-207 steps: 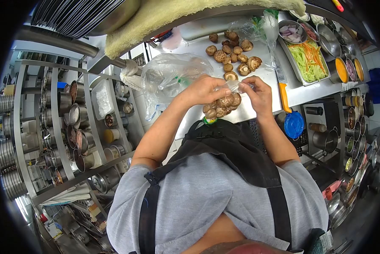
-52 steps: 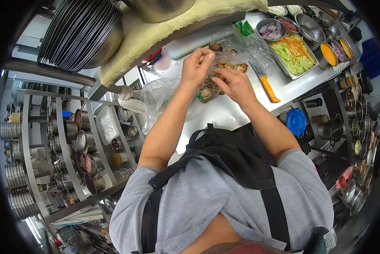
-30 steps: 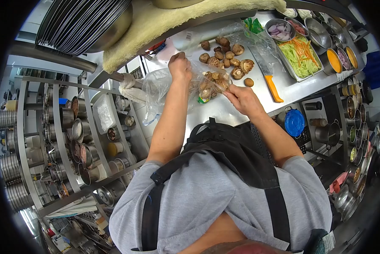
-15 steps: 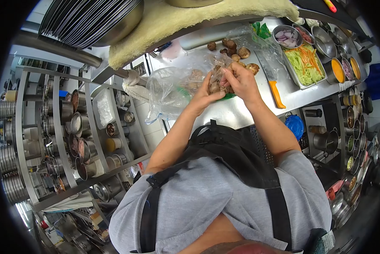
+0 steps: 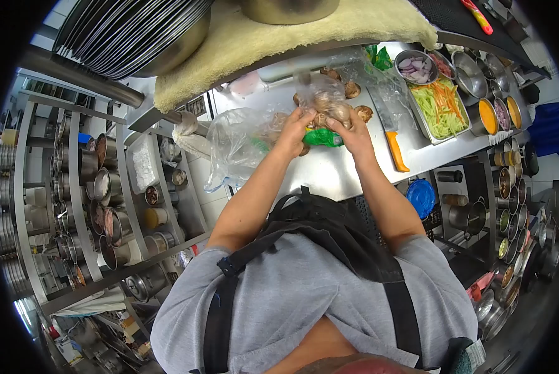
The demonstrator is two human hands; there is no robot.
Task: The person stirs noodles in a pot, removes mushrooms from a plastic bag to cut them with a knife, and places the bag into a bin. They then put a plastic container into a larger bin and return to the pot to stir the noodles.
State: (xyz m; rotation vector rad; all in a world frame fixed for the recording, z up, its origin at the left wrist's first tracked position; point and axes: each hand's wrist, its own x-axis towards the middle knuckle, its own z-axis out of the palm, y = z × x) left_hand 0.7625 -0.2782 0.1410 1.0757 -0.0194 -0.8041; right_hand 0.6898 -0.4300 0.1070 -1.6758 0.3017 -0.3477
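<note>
A clear plastic bag of mushrooms (image 5: 330, 100) is gripped between both hands above the steel counter. My left hand (image 5: 295, 129) closes on its left lower side, the thumb towards the middle. On the right side, my right hand (image 5: 353, 132) curls around the bag with its thumb in front. Green printed plastic (image 5: 323, 138) shows just below the hands. Loose brown mushrooms (image 5: 352, 90) lie behind and to the right of the bag. Left of my left hand spreads another clear bag (image 5: 236, 134), with mushrooms visible at its right end.
A knife (image 5: 393, 140) with an orange handle lies right of my hands. Beyond it stand a tray of shredded vegetables (image 5: 440, 112), a bowl of cut onion (image 5: 414, 67) and several metal containers. A towel-covered shelf (image 5: 292, 37) overhangs the counter's back.
My right hand has stopped pinching the bag's upper part and now holds its right side. The hands are farther apart, and the filled bag shows more fully between them. The view has shifted slightly.
</note>
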